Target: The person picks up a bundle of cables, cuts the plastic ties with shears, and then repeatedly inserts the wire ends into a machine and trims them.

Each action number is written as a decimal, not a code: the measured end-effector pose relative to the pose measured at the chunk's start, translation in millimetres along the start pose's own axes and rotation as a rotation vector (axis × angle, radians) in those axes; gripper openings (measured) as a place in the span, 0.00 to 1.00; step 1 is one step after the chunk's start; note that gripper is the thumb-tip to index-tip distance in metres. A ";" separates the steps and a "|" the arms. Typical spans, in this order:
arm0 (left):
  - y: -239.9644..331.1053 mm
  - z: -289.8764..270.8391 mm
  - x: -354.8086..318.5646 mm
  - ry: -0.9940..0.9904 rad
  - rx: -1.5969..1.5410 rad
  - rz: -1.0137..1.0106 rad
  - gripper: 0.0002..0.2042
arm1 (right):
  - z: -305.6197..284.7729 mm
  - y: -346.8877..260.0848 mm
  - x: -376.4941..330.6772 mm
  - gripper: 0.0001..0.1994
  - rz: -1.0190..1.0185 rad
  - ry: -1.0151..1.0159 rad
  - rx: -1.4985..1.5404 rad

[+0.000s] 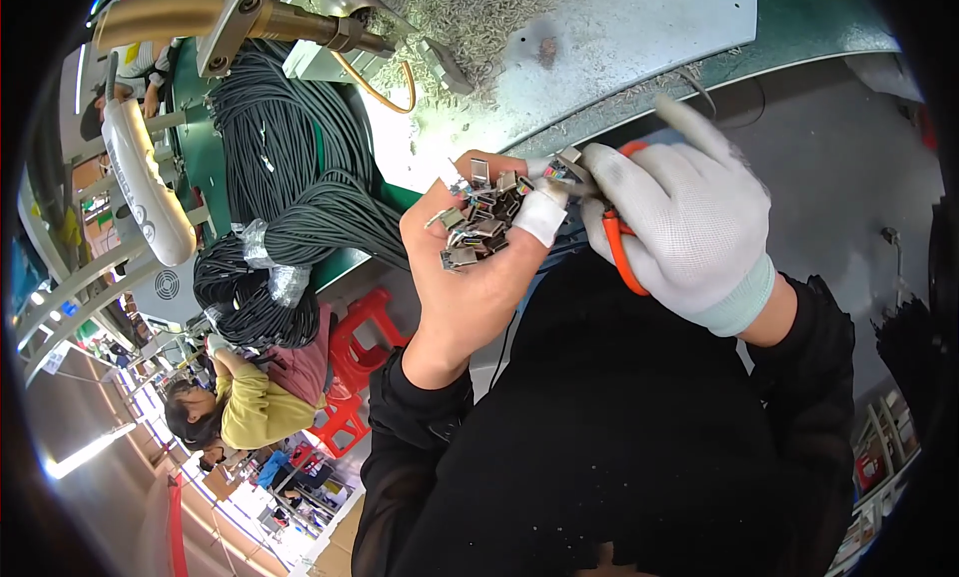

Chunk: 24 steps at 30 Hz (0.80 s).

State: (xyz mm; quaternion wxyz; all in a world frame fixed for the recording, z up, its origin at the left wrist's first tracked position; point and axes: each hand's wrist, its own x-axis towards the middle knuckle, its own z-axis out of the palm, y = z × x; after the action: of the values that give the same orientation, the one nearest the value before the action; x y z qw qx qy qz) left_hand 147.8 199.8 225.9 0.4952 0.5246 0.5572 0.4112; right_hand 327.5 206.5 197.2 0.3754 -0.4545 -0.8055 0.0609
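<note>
My left hand (462, 302), bare with white tape around the thumb, is closed around a bunch of metal-shelled cable connectors (486, 222). Small coloured wires show at some of them. In my right hand (689, 212), which wears a white knit glove, is a pair of orange-handled pliers (621, 255). The pliers' jaws reach to the taped thumb, beside one connector at the edge of the bunch. Whether the jaws grip that connector I cannot tell. One gloved finger points up and away from the handles.
A white board (639, 37) strewn with small metal scraps lies on the green bench (799, 32). Above its left part is a machine arm (240, 22). Bundled black cables (280, 127) hang at left beside a lamp (145, 182). Red stools (365, 337) and a co-worker (265, 407) are further left.
</note>
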 end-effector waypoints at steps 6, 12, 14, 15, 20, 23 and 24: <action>1.3 3.5 2.1 -0.011 0.073 0.055 0.08 | -4.0 -4.5 -0.9 0.16 0.063 -0.110 0.111; 1.0 5.7 7.0 0.038 -0.013 0.051 0.09 | -7.3 -11.9 1.0 0.12 0.177 -0.218 0.349; -1.2 3.6 5.3 0.033 0.003 0.080 0.09 | -5.8 -12.0 0.7 0.12 0.179 -0.221 0.366; -2.8 2.5 4.3 0.026 0.019 0.109 0.09 | -4.3 -11.9 0.5 0.13 0.169 -0.186 0.311; -4.2 4.1 -0.2 0.042 0.055 0.087 0.09 | 6.9 -9.7 3.8 0.16 0.093 -0.008 0.085; -11.6 7.2 1.7 0.047 0.088 0.151 0.09 | 7.4 -6.8 2.1 0.13 0.078 0.017 0.052; -14.0 7.4 1.8 0.051 0.105 0.182 0.09 | 7.8 -5.7 0.2 0.11 0.091 -0.013 0.079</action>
State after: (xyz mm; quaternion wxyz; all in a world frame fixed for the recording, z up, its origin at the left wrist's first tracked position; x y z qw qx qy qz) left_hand 152.7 199.6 210.8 0.4130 0.5877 0.5405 0.4380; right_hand 318.4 205.3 194.3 0.3846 -0.4750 -0.7835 0.1124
